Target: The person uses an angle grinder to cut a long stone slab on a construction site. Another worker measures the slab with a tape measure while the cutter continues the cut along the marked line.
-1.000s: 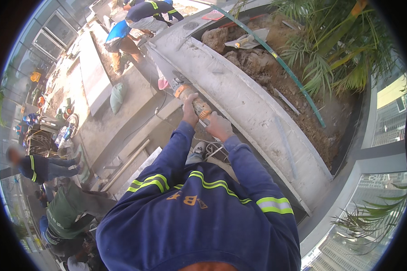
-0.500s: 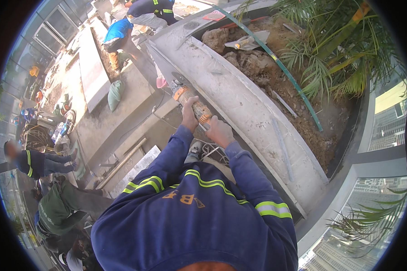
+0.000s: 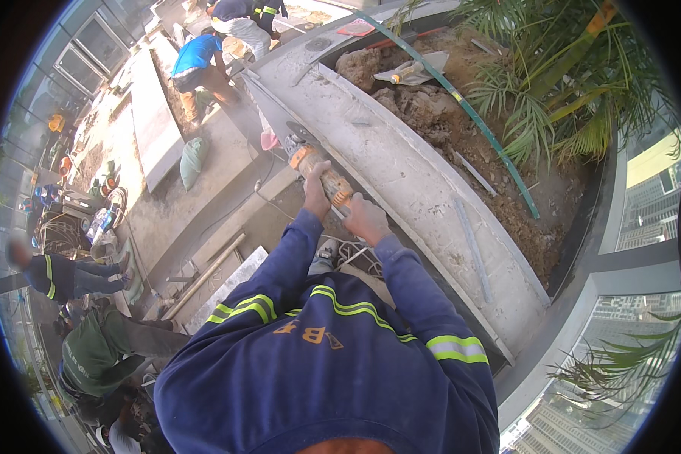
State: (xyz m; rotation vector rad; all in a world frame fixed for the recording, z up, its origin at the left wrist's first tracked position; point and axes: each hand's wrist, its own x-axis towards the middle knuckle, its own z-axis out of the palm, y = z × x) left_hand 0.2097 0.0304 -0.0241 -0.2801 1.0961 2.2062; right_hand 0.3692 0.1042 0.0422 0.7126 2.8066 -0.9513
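Both hands are clenched on an orange grinder (image 3: 319, 172) held against the inner edge of a long curved concrete wall (image 3: 424, 204). Taking the scene from the biggest things down: the wall sweeps from the upper middle toward the lower right and rims a planter bed of brown soil (image 3: 461, 129), with palms (image 3: 575, 83) growing at its far side and a green hose (image 3: 477, 121) laid across the dirt. On the other side of the wall lies a dusty floor (image 3: 166, 204), where a worker in a blue shirt (image 3: 197, 60) bends over and others in dark clothes with reflective stripes crouch at the far left. A green sack (image 3: 192, 160) lies on that floor, and a wooden batten (image 3: 203, 276) leans near the wearer's legs.

The left hand (image 3: 315, 193) grips the grinder's body just behind the disc guard; the right hand (image 3: 365, 218) closes round the rear handle, nearer the chest. A thin cable (image 3: 261, 193) trails from the tool toward the floor. The disc itself is small in view and I cannot tell whether it touches the concrete.

The grinder looks rigid and fairly heavy for its size, likely to kick or twist when the disc bites, so a two-handed hold as shown, one hand at the body and one at the tail, seems the sound place to take it, well away from the disc.
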